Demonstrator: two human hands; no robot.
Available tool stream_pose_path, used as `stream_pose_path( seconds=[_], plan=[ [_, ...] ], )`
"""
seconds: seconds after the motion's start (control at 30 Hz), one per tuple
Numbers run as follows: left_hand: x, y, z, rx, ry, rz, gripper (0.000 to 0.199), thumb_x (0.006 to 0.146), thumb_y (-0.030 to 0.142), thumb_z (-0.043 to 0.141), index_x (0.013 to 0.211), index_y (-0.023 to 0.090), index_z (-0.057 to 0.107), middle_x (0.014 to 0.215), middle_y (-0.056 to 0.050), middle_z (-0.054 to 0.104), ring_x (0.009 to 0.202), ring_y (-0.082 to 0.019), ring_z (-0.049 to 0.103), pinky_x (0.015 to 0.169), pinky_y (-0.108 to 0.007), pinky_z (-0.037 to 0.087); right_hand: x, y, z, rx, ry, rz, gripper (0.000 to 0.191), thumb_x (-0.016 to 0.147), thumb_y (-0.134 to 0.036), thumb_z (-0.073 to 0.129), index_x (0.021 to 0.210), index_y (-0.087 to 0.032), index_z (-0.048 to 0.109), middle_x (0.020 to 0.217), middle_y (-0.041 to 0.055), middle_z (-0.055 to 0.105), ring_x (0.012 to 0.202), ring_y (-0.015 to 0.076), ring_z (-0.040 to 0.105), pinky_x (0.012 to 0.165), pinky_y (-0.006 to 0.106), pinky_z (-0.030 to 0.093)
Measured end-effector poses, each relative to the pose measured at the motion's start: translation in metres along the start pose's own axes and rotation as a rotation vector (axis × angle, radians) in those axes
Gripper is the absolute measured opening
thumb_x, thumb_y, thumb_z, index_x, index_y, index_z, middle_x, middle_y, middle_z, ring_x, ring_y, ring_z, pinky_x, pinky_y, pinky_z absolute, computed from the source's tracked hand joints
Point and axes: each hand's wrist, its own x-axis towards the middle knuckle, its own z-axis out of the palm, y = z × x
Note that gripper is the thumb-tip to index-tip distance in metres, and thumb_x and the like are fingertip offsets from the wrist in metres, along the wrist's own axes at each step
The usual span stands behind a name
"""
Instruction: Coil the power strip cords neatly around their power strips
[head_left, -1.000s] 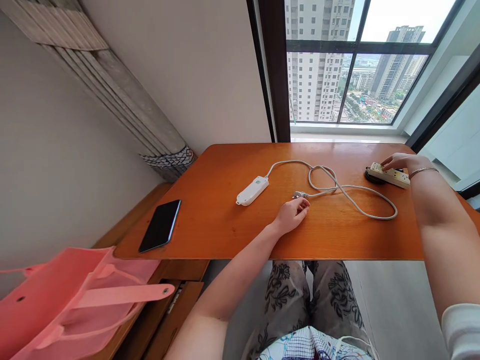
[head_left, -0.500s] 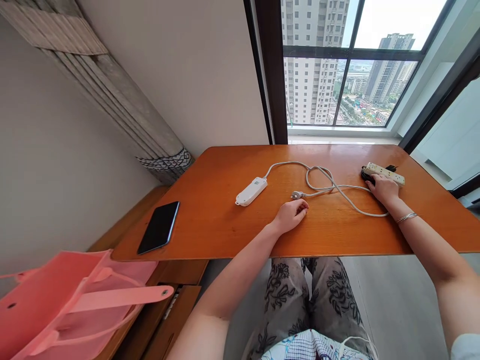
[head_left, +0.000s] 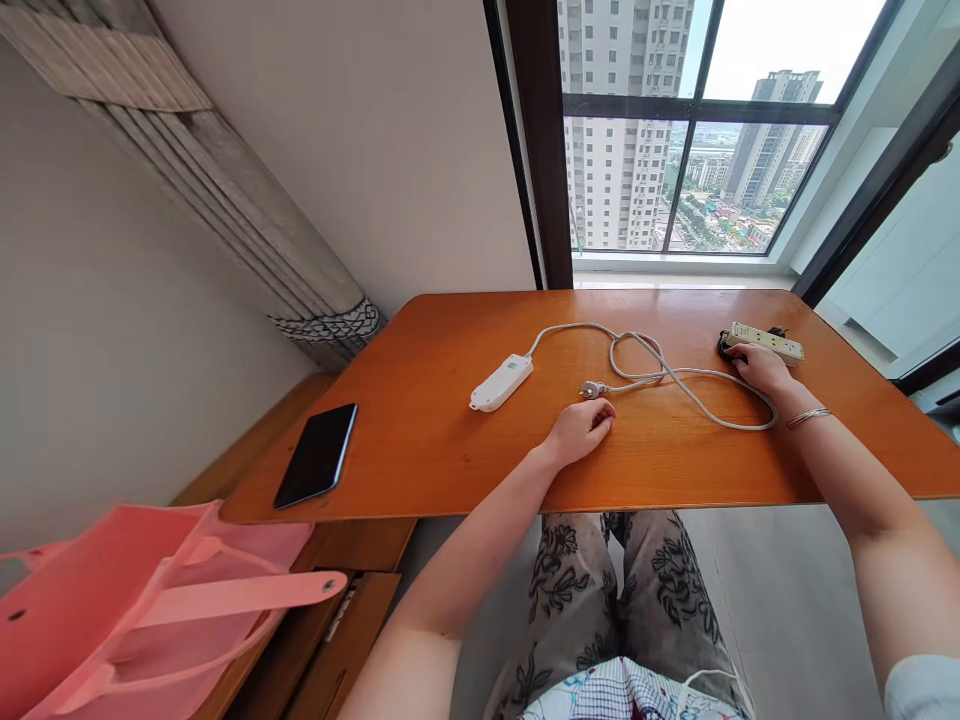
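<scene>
In the head view, the left hand (head_left: pixel 583 430) rests on the tabletop (head_left: pixel 450 470) between its middle and its near edge, fingers half curled and closed on nothing that shows. The right hand (head_left: pixel 761 368) lies toward the far right corner, its fingers at the near side of a cream power strip (head_left: pixel 769 343) and a bundled black cord (head_left: pixel 723 345); whether it grips either I cannot tell.

Just beyond the left hand lies a three-pin plug (head_left: pixel 591 390), whose white cable (head_left: pixel 720 373) loops and crosses itself on the way to a white power strip (head_left: pixel 501 382), left of the middle. A pull on the plug could draw those crossings tight into a knot, or drag the white strip along. The cable's outermost bend comes right beside the right wrist, so a sweep of that arm toward the near edge could catch it. The black cord, bunched against the cream strip, might snag if the strip were lifted carelessly.

Near the left corner lies a dark-screened phone (head_left: pixel 316 455), clear of the cable. Past that corner, lower down, sits a pink bag (head_left: pixel 112 600); beyond the far edge stands a window (head_left: pixel 667 180).
</scene>
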Motion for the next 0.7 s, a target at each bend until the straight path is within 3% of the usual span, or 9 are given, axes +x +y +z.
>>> stream_pose_path(
  seconds=[0.5, 0.7],
  plan=[
    [0.001, -0.003, 0.0, -0.022, 0.007, -0.001, 0.011, 0.083, 0.021, 0.055, 0.087, 0.02, 0.065, 0.079, -0.002, 0.07, 0.07, -0.015, 0.063, 0.067, -0.027, 0.05, 0.042, -0.004, 0.013, 0.028, 0.033, 0.053, 0.047, 0.085, -0.022, 0.053, 0.13, -0.024, 0.069, 0.133, 0.0104, 0.066, 0.118, 0.0295, 0.062, 0.103, 0.042, 0.048],
    [0.003, -0.004, 0.001, -0.035, 0.004, -0.002, 0.011, 0.083, 0.02, 0.055, 0.087, 0.019, 0.065, 0.08, -0.002, 0.07, 0.07, -0.014, 0.063, 0.066, -0.026, 0.05, 0.038, -0.004, 0.02, 0.116, 0.072, 0.037, 0.056, 0.082, -0.017, 0.055, 0.137, -0.016, 0.063, 0.136, 0.014, 0.063, 0.122, 0.0277, 0.059, 0.108, 0.036, 0.044]
  ],
)
